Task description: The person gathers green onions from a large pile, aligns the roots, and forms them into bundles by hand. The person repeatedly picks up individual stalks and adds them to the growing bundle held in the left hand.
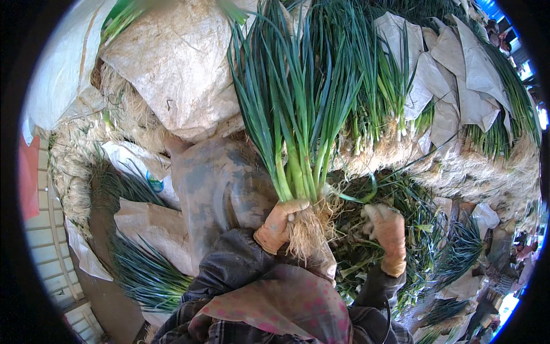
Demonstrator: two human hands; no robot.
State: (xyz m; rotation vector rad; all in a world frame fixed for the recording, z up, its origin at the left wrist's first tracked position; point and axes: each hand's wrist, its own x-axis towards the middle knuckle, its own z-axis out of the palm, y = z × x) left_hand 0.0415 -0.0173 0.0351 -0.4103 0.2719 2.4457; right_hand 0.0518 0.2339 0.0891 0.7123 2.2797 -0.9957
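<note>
My left hand (278, 226), in a dirty orange-and-grey glove, grips a bunch of long green onions (295, 114) at the pale lower stems. Their leaves point up and away from me, and a tangle of dry tan roots (309, 229) hangs beside my fingers. My right hand (384, 238), gloved the same way, is to the right of the roots with fingers curled; what it holds, if anything, cannot be made out. A loose green leaf (358, 199) lies just above it, over a heap of leaf trimmings (415, 258).
Stacked onion bundles (389, 92) with pale wrappers and roots run along the back right. Large dirty sacks (172, 69) stand at the back left. More bundles (149, 275) lie low on the left. A camouflage cloth (212, 189) is beside my left hand. Distant people (524, 249) show at the right rim.
</note>
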